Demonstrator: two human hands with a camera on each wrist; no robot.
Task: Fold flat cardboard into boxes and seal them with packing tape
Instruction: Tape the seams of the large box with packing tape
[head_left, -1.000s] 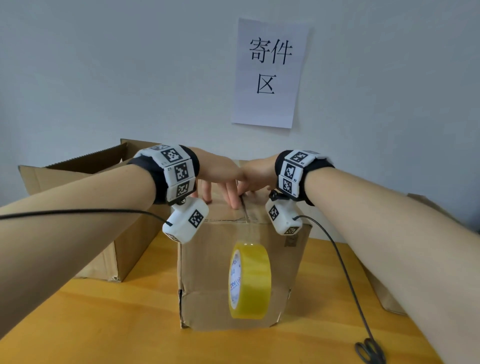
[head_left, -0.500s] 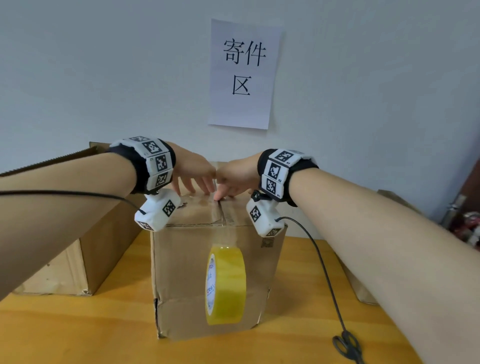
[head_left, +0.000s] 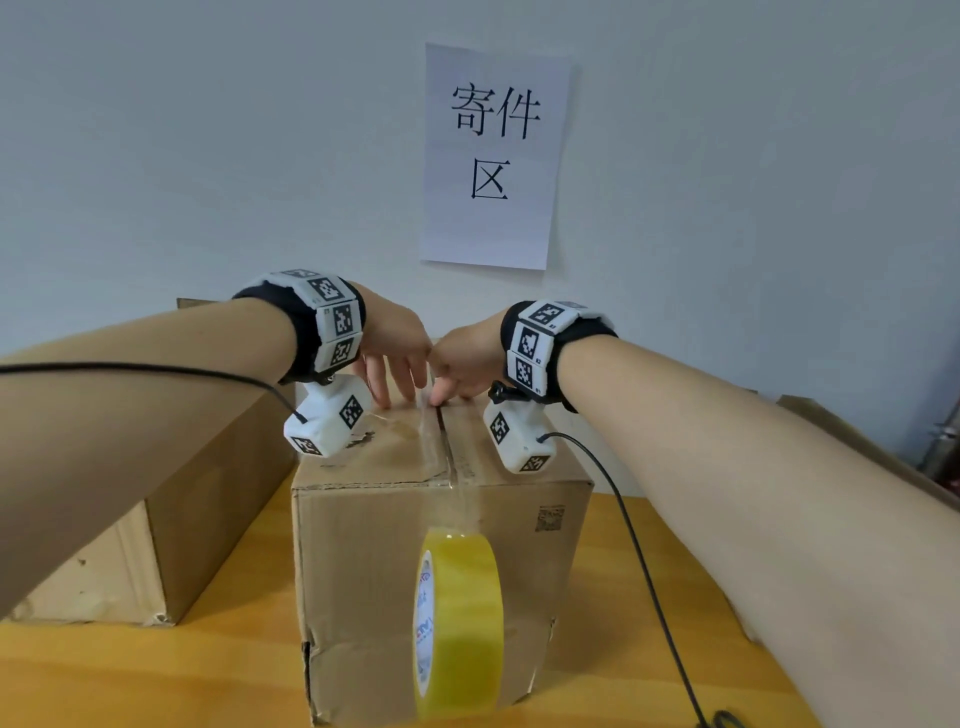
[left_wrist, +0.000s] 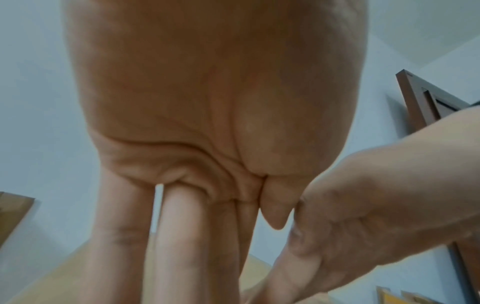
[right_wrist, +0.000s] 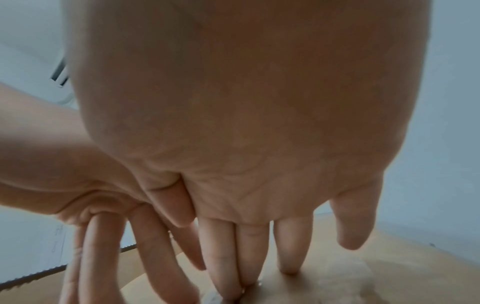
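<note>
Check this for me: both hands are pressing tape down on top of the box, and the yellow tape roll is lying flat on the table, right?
Not quite. In the head view the yellow tape roll hangs against the front of the box by its tape strip, not flat on the table. Left hand and right hand do press on top.

- The scissors (head_left: 727, 720) on the counter (head_left: 130, 675) are cut off by the head view's bottom edge; only dark handle loops show.
- The open box (head_left: 171, 519) at left is largely hidden behind the left forearm.
- The far end of the taped box (head_left: 363, 545) top is hidden behind the left hand (head_left: 395, 353) and right hand (head_left: 462, 364).
- The square code print (head_left: 549, 518) on that box is too small to read.
- Both wrist views are blurred, palms filling most of each.
</note>
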